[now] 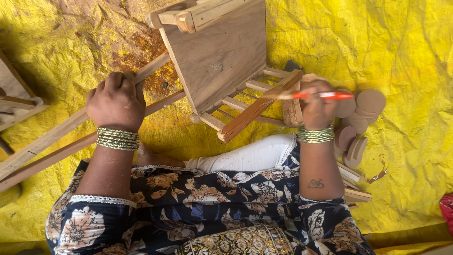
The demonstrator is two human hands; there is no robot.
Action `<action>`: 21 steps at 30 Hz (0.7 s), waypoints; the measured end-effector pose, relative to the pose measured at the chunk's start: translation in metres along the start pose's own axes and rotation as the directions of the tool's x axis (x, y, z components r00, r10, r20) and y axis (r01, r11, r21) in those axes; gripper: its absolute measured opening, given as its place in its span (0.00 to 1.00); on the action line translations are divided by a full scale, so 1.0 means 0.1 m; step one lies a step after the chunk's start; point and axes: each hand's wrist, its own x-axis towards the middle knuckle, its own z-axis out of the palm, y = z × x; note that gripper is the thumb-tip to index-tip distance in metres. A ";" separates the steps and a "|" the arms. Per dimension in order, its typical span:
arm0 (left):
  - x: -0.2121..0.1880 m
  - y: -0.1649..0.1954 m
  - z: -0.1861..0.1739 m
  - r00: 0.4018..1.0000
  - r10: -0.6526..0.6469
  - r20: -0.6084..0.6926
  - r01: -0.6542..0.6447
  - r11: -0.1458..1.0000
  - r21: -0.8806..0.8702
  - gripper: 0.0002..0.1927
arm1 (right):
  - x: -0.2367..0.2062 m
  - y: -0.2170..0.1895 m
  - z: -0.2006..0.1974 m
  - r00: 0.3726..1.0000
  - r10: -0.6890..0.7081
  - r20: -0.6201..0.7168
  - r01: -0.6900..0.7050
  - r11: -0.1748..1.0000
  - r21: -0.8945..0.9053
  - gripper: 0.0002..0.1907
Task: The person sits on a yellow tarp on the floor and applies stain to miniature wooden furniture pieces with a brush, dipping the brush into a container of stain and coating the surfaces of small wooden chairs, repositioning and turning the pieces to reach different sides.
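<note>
Wooden toy-cart frame (pixel 222 52), unpainted; judged rigid, light, splinter-prone at slats, best held by long shafts. Near: left hand (pixel 115 101), grip closed over a shaft (pixel 61 130); right hand (pixel 317 106), grip pinched on orange-handled brush (pixel 311 95), bristles against a slat. Beyond: cart body, wooden wheels (pixel 363 111) beside it, all on yellow tarp (pixel 401 47).

The wooden frame (pixel 214 52) is cut off by the top edge. The two long slats (pixel 56 141) run out past the left edge. The brush (pixel 302 95) tip is blurred, and the right hand (pixel 317 106) hides part of its handle. The round wooden discs (pixel 363 111) partly hide one another.
</note>
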 end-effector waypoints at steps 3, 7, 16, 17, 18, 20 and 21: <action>-0.01 -0.01 -0.01 1.000 -0.003 -0.005 0.003 1.000 0.005 0.07 | -0.04 0.08 0.07 0.982 -0.126 0.143 0.146 0.980 -0.138 0.18; -0.01 -0.01 -0.03 1.000 0.006 -0.021 -0.005 1.000 0.020 0.07 | 0.28 0.33 0.01 0.996 0.077 -0.050 -0.078 0.997 -0.013 0.11; -0.03 0.00 -0.01 1.000 -0.008 -0.001 0.008 1.000 0.012 0.06 | 0.16 0.58 -0.24 0.999 -0.017 0.032 0.014 0.996 0.093 0.12; -0.03 -0.01 -0.01 1.000 -0.003 -0.017 0.003 1.000 0.020 0.06 | 0.18 0.64 -0.23 1.000 0.023 -0.018 -0.021 0.992 0.122 0.11; -0.02 -0.01 -0.02 1.000 -0.002 -0.014 0.002 1.000 0.026 0.06 | 0.23 0.71 -0.23 0.995 0.066 -0.068 -0.055 0.987 0.151 0.11; -0.02 0.00 -0.02 1.000 -0.002 -0.009 0.002 1.000 0.031 0.06 | 0.30 0.82 -0.30 0.981 0.100 -0.168 -0.086 0.993 0.086 0.11; -0.01 0.00 -0.02 1.000 0.001 -0.006 0.000 1.000 0.029 0.06 | 0.33 0.86 -0.35 0.972 0.084 -0.219 -0.088 0.996 -0.009 0.11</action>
